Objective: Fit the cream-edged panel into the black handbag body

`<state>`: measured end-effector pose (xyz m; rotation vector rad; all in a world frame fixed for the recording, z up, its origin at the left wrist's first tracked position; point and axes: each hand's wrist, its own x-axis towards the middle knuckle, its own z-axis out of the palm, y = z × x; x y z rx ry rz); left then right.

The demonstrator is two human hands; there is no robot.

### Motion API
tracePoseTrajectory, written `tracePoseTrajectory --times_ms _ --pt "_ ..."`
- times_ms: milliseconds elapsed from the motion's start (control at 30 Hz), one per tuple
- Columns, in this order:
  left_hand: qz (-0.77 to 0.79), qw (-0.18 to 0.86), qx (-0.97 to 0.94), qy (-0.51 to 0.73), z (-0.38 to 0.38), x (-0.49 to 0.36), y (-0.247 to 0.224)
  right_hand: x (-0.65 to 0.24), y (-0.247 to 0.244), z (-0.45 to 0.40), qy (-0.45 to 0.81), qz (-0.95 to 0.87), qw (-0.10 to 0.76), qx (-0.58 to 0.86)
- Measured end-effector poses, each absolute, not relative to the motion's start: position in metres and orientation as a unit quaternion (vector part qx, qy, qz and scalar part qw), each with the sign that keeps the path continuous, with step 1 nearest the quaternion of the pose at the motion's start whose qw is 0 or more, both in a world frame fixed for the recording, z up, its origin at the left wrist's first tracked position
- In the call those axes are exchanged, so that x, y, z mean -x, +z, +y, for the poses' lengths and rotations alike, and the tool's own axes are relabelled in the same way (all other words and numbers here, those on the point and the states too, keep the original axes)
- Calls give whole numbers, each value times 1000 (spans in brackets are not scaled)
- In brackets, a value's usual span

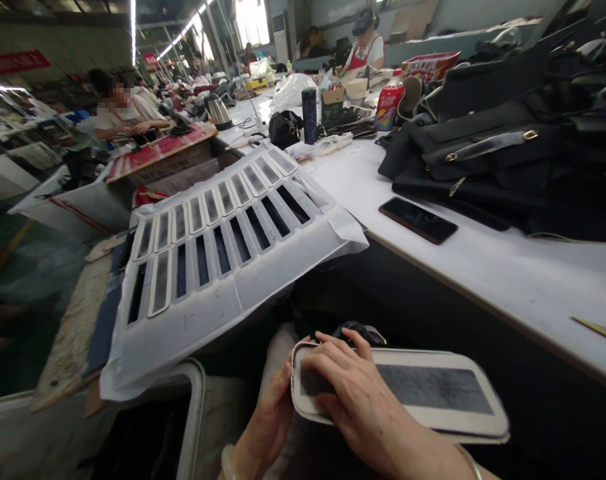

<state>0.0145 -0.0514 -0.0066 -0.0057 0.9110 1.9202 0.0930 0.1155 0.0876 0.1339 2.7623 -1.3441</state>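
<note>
beside the bench, the left hand grips the rounded end of 1 pale panel in its fingers. the right hand lies across the panel's dark strip; whether its fingers grip, i cannot tell.

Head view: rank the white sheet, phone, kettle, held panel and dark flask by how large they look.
1. White sheet
2. Held panel
3. Phone
Kettle and dark flask look too alike to rank.
</note>
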Motion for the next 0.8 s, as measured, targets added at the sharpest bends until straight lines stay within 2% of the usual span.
tracePoseTrajectory --times_ms 467,800 --pt "395 505 -15 767 -49 -5 9 -90 79 117 -455 888 -27 -60" --pt "412 506 -41 757 -47 -8 20 -89 78 114 -457 887 -23 -64"
